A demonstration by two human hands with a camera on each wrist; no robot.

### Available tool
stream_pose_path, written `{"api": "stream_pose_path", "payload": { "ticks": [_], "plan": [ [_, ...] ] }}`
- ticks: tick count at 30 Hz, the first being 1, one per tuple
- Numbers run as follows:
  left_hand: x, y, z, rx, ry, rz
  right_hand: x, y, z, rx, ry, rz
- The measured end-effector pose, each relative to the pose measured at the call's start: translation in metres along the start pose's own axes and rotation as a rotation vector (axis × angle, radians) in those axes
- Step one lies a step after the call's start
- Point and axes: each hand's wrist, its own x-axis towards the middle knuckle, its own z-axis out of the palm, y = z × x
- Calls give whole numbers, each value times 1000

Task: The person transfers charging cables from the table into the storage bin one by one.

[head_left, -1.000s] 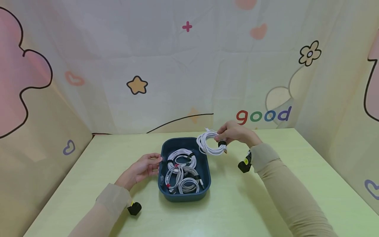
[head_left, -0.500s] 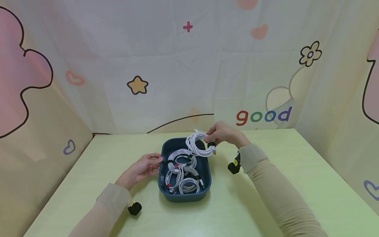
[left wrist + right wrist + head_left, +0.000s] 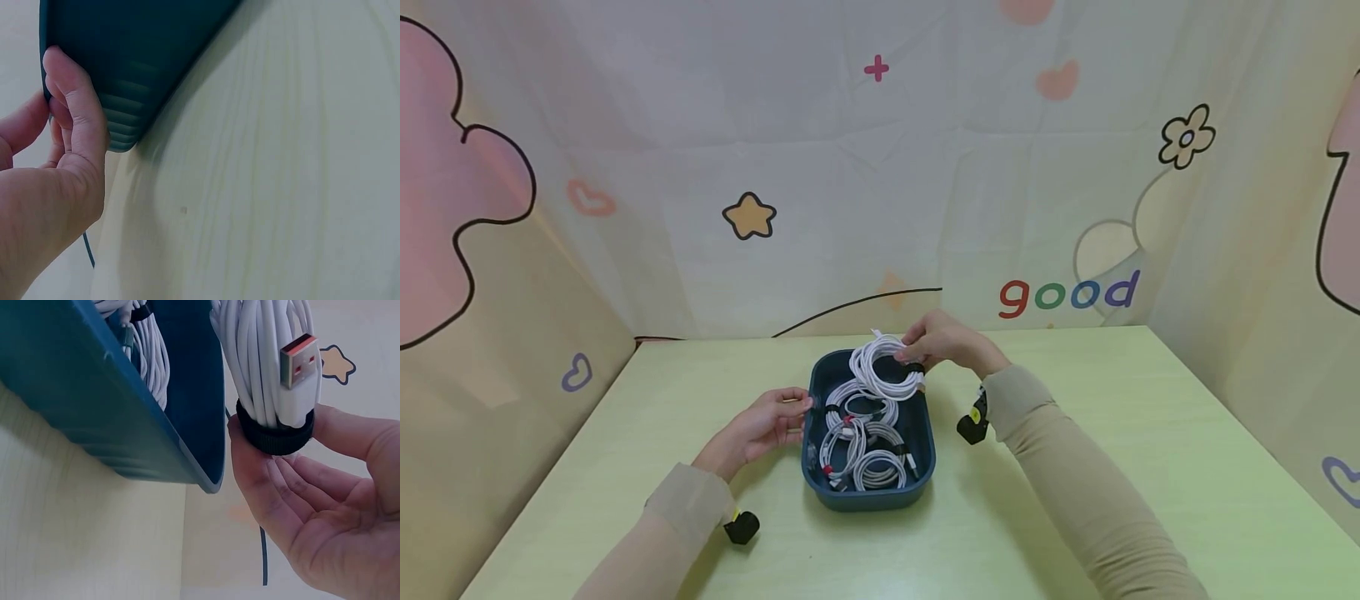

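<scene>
In the head view, my right hand (image 3: 951, 343) pinches a coiled white USB cable (image 3: 860, 367) above the back right corner of a dark blue bin (image 3: 880, 502). A black strap (image 3: 275, 434) binds the coil, and its USB plug (image 3: 300, 361) has a red insert. The thumb and index finger grip it at the strap. My left hand (image 3: 767, 427) holds the bin's left rim between thumb and fingers. Inside the bin lie several other coiled cables, among them a white coil (image 3: 850, 387) at the back and a smaller coil (image 3: 859, 477) at the front.
The bin stands on a pale yellow-green table (image 3: 700, 550). Behind it hangs a printed cloth backdrop (image 3: 850, 250), with cloth sides to left and right. A black wrist camera (image 3: 742, 527) sits below the left wrist, another camera (image 3: 973, 421) below the right.
My right hand has moved left with the coiled USB cable, from beside the bin's right rim to above its back right part. My left hand has stayed at the left rim.
</scene>
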Motion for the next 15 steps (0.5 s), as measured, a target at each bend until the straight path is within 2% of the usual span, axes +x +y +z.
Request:
{"api": "stream_pose_path", "payload": {
  "ticks": [15],
  "plan": [
    [2, -3, -1, 33, 6, 13, 7, -3, 15, -66, 1, 14]
  ]
}}
